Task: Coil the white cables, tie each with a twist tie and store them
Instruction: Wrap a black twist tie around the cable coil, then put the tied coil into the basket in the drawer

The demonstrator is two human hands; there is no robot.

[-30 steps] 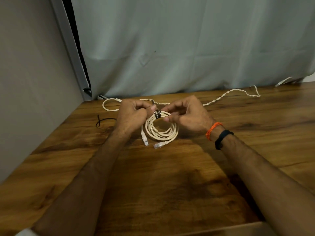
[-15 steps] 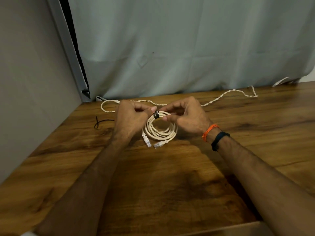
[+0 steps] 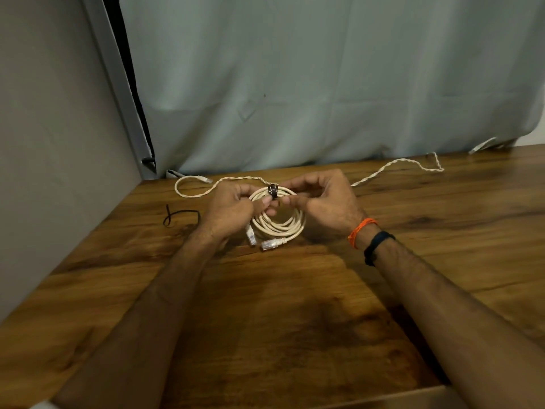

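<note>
A coiled white cable (image 3: 278, 227) hangs between my hands just above the wooden table (image 3: 295, 305), its two clear plugs pointing down and to the left. A black twist tie (image 3: 273, 191) is wrapped around the top of the coil. My left hand (image 3: 233, 211) pinches the coil and the tie from the left. My right hand (image 3: 324, 202) pinches them from the right. A second white cable (image 3: 395, 165), loosely twisted and uncoiled, lies along the back of the table behind my hands.
A spare black twist tie (image 3: 180, 216) lies on the table to the left of my left hand. A grey curtain (image 3: 324, 84) hangs behind the table and a wall (image 3: 53, 128) closes off the left side.
Both hands kept their grip at the top of the coil, with only small finger shifts around the tie. The coil stays in the same place.
</note>
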